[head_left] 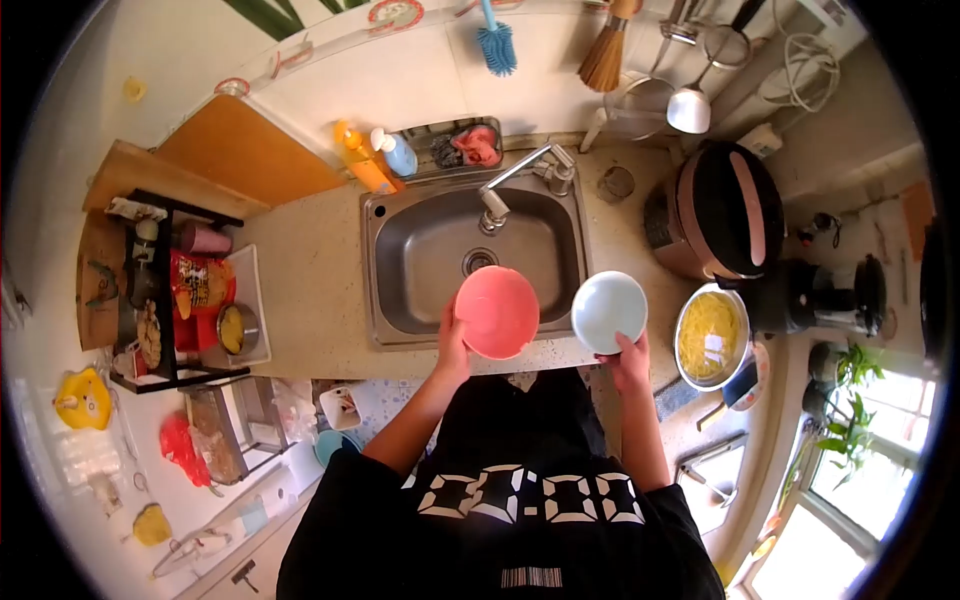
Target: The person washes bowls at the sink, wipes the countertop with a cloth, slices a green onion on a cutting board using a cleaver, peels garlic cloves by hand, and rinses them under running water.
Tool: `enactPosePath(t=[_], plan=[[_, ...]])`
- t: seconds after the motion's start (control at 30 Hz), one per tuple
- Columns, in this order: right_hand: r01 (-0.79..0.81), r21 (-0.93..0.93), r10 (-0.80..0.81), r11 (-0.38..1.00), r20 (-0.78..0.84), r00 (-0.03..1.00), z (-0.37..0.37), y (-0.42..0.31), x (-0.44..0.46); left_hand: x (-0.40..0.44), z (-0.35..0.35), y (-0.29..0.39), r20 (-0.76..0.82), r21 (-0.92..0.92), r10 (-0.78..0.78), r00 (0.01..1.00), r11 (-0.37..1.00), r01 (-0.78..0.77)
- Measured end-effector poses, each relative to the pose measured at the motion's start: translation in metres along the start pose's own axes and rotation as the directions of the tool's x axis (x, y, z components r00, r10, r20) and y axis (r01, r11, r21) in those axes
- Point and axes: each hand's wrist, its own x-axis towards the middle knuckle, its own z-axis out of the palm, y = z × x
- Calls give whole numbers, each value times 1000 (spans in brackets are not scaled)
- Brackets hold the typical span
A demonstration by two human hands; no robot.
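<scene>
A pink bowl is in my left hand, whose fingers grip its left rim over the front edge of the steel sink. My right hand holds a pale blue-white bowl by its lower rim, thumb on the inside, just right of the sink. The two bowls are apart, and both look empty. The faucet reaches over the basin behind the pink bowl.
Right of the bowls stand a metal bowl of yellow shreds and a large dark cooker. Behind the sink are an orange bottle and a blue bottle. A black rack stands at left.
</scene>
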Motion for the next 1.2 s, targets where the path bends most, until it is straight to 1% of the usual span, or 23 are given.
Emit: enactPosePath(t=[0.07, 0.13, 0.17, 0.23, 0.37, 0.43, 0.57, 0.67, 0.77, 0.87, 0.9, 0.93, 0.97, 1.0, 1.07, 1.1, 1.13, 1.2], plan=[[36, -61, -40, 997, -54, 998, -18, 5, 25, 11, -23, -9, 26, -61, 10, 1000, 998, -9], [23, -145, -40, 989, -118, 992, -30, 7, 43, 20, -44, -21, 80, -134, 49, 996, 990, -37], [19, -188, -48, 982, -150, 988, -34, 8, 51, 21, -49, -25, 41, -153, 19, 999, 988, -12], [41, -212, -75, 976, -155, 985, -36, 10, 61, 18, -53, -28, -35, -195, -50, 998, 980, 42], [58, -228, -94, 972, -148, 985, -40, 18, 74, 17, -55, -33, -86, -229, -80, 993, 972, 59], [42, -252, -85, 967, -159, 984, -40, 19, 76, 15, -52, -30, -114, -251, -93, 989, 966, 62], [-30, -288, -33, 957, -211, 977, -38, 15, 80, 15, -53, -27, -95, -268, -62, 994, 963, 34], [-24, -351, -59, 936, -222, 973, -39, 16, 82, 22, -61, -33, -80, -302, -48, 996, 953, 22], [26, -407, -136, 913, -244, 960, -46, 26, 90, 26, -63, -33, -77, -310, -64, 995, 950, 37], [-66, -468, -74, 881, -275, 959, -39, 13, 79, 29, -56, -26, -97, -310, -39, 994, 951, 7], [77, -727, -389, 682, -272, 880, -38, 16, 78, 30, -51, -25, -117, -321, -30, 993, 947, -9], [141, -912, -661, 385, -166, 732, -37, 20, 76, 31, -46, -23, -135, -332, -22, 991, 943, -24], [112, -993, -842, 40, 27, 538, -36, 22, 78, 33, -43, -20, -142, -323, -39, 989, 947, -9], [242, -969, -820, -45, 174, 545, -27, 13, 80, 32, -39, -16, -151, -313, -57, 987, 950, 7], [489, -851, -732, -190, 455, 507, 9, -19, 82, 36, -38, -14, -152, -295, -73, 986, 955, 25], [562, -824, -624, -70, 476, 620, 35, -28, 88, 40, -41, -16, -144, -286, -72, 987, 958, 28], [609, -791, -495, 61, 506, 706, 66, -36, 99, 45, -42, -18, -137, -277, -69, 988, 960, 29], [602, -784, -336, 153, 532, 777, 125, -46, 131, 53, -32, -15, -149, -289, -64, 987, 957, 19]])
